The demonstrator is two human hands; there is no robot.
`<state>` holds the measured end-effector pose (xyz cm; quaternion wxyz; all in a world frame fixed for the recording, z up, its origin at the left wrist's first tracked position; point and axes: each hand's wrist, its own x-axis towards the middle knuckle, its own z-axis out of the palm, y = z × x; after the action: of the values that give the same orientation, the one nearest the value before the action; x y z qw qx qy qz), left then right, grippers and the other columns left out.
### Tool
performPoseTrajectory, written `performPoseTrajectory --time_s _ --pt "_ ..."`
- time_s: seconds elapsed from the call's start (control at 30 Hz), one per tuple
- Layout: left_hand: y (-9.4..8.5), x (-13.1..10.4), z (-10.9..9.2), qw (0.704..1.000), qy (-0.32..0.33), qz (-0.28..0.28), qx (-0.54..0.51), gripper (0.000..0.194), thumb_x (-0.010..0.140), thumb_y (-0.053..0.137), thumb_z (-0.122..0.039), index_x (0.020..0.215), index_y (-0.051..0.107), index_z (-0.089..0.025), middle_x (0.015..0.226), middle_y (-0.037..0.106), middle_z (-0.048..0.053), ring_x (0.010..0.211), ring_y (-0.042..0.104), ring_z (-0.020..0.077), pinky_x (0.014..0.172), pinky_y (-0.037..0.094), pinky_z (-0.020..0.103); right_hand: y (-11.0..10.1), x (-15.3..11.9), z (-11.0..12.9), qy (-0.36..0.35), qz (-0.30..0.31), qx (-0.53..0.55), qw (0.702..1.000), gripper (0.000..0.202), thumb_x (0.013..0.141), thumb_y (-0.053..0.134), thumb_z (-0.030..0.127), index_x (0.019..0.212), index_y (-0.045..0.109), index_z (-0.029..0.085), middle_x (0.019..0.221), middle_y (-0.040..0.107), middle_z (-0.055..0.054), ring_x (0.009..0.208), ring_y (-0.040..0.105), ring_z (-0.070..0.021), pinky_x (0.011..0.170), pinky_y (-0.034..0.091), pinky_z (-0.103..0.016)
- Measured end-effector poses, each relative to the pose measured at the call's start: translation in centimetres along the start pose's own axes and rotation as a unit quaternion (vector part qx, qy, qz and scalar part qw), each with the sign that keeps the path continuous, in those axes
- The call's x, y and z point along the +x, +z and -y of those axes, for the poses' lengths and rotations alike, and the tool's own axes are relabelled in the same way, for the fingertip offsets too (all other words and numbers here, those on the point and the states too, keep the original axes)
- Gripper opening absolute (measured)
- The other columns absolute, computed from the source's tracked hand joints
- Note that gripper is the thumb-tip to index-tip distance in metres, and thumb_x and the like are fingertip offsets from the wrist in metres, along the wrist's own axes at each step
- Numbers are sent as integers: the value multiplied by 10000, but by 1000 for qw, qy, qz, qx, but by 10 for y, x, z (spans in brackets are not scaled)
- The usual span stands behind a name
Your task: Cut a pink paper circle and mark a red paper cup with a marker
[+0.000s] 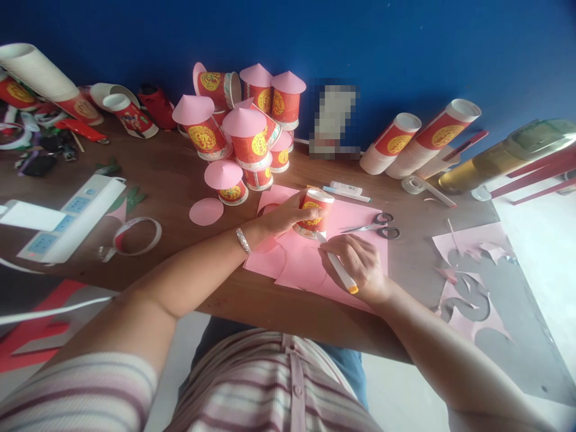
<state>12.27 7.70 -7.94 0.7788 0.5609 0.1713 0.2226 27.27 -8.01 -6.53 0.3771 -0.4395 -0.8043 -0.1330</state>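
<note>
My left hand (290, 213) is wrapped round a red paper cup (315, 215) with a yellow print, which stands rim-up on sheets of pink paper (297, 267). In my right hand (357, 261) is a white marker (341, 271) with an orange end. The marker's tip is at the cup's lower edge, over the pink paper; whether it touches the paper I cannot tell. Drawn curves show on the sheet left of the cup. Scissors (378, 227) with black handles lie on the paper's right side, close to my right hand.
Red cups with pink cone tops (245, 129) stand in a group at the back. Stacked cups (432, 141) lean on the right, near a tape roll (413, 185). Paper scraps (470, 306) lie far right. A power strip (72, 219) and tape ring (137, 236) are left.
</note>
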Motion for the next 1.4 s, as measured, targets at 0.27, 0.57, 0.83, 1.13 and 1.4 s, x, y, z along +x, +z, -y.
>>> performPoseTrajectory --time_s 0.27,0.57,0.83,1.13,1.4 --pt "1 -1 -1 1000 -8 -7 -1 506 727 883 -471 1032 593 -189 877 637 8 769 584 141 697 483 283 -3 3 2 -10 -10 3 1000 238 938 666 33 1079 595 211 787 697 -1 654 659 -152 624 564 -285" --pt "1 1 -2 1000 1 -1 -20 495 710 900 -462 980 596 -180 834 610 -9 731 569 132 694 472 296 -5 4 0 -9 -16 -25 1000 248 925 671 32 1067 601 224 779 702 5 647 664 -151 622 565 -288" --pt "-1 2 1 1000 -1 0 -13 488 712 893 -451 1002 604 -185 870 621 -2 760 591 141 728 489 312 -6 4 0 -6 -15 -19 1000 248 918 684 19 1075 615 200 787 717 -14 650 670 -164 625 563 -299" --pt "0 1 0 1000 -2 4 -20 505 690 908 -460 988 608 -184 865 623 6 765 577 141 708 486 287 -3 3 -1 -5 -8 -11 1000 231 954 654 21 1073 585 207 793 697 -7 647 655 -153 607 545 -289" --pt "-2 1 1 1000 -6 -3 -27 498 710 904 -447 1030 621 -189 892 636 11 790 597 149 731 496 291 -2 1 -2 -3 -6 -16 1000 261 928 656 26 1092 599 221 797 707 1 650 666 -156 625 553 -295"
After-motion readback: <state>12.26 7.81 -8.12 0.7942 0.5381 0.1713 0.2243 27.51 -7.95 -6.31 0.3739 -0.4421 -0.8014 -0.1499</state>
